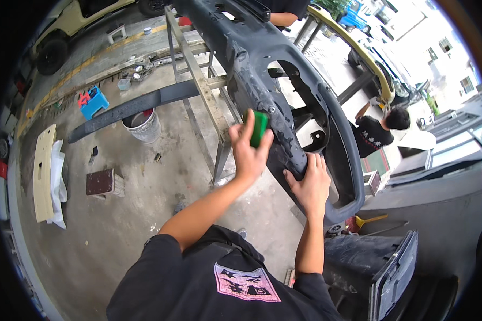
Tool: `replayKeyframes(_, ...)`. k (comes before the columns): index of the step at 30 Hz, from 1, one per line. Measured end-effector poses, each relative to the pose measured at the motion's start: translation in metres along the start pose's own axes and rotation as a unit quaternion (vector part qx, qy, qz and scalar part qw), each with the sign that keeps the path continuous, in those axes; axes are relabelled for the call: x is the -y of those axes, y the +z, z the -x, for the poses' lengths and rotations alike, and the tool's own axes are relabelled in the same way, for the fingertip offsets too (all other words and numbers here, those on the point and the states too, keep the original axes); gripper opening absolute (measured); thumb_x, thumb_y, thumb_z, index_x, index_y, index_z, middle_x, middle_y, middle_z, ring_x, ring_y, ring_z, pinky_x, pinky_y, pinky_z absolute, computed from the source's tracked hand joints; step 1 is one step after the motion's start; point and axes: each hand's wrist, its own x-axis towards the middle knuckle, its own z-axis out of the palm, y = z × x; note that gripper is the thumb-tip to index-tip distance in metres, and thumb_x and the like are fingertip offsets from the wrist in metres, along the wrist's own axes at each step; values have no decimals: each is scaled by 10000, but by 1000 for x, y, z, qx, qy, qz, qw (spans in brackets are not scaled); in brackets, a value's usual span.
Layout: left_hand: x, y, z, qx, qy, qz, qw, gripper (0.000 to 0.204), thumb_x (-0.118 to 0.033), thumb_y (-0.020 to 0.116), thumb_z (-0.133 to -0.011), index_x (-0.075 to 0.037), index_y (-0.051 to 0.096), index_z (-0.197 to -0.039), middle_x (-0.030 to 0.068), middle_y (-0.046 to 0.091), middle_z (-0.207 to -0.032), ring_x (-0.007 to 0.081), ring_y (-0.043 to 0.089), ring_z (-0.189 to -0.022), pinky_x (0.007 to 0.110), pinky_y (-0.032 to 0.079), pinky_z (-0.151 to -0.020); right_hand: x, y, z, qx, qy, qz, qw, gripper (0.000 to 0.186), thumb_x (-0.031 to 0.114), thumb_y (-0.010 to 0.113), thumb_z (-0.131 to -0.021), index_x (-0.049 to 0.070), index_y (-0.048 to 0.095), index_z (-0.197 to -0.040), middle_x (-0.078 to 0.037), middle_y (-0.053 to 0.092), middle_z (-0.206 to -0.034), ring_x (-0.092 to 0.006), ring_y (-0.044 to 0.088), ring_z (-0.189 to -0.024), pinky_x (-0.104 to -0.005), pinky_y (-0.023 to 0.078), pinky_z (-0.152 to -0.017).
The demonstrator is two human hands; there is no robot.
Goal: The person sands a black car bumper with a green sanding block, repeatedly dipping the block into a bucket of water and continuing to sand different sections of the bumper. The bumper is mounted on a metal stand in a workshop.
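My left hand (247, 147) grips a green block (260, 130), perhaps a sanding block, against the near side of a dark grey car bumper (241, 43). The bumper has patchy dark marks on its surface, a large cut-out and rounded rim, and lies over a metal stand (201, 69). My right hand (311, 184) is wrapped over the bumper's edge near its lower end, below and to the right of the green block.
A bucket (143, 131), blue stool (92, 107), wooden box (103, 184) and cream panel (42, 171) are at left. A black bin (364, 257) stands lower right. A co-worker (375, 131) works beyond the bumper; another person's arm (281, 16) shows at the top.
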Motion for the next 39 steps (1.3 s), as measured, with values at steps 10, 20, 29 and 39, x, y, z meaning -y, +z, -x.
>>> replayKeyframes(10,-13,12,2,-52,-26,24,998,663,-237,721,-904,-54,450,-1481,164,454,-1134,286,475,-1052,388,415,-952,0,-1,-1,-2,5,-5,1000,583,274,826,-670,-1,580,-1120,-154,605,-1008,-353,596,-996,-432,507,-835)
replayKeyframes(20,-8,1,-14,-28,-51,7,998,701,-293,740,-889,-92,448,-1493,124,427,-1071,261,480,-995,357,416,-923,5,-1,-1,-7,3,-3,1000,583,311,855,-662,11,589,-1085,-149,610,-994,-353,602,-976,-430,508,-825)
replayKeyframes(29,-10,1,-12,-33,-48,43,997,673,-259,746,-882,-106,475,-1478,131,447,-1071,258,487,-1006,359,421,-927,9,2,-3,-25,12,5,1000,591,333,864,-665,-14,601,-1065,-156,620,-985,-358,614,-956,-435,516,-809)
replayKeyframes(39,-10,2,8,-31,-17,27,999,679,-271,731,-886,-104,463,-1486,139,442,-1051,280,483,-995,370,428,-906,9,4,-3,-32,-1,30,999,594,380,838,-684,-8,608,-1071,-129,613,-976,-334,614,-951,-425,521,-781)
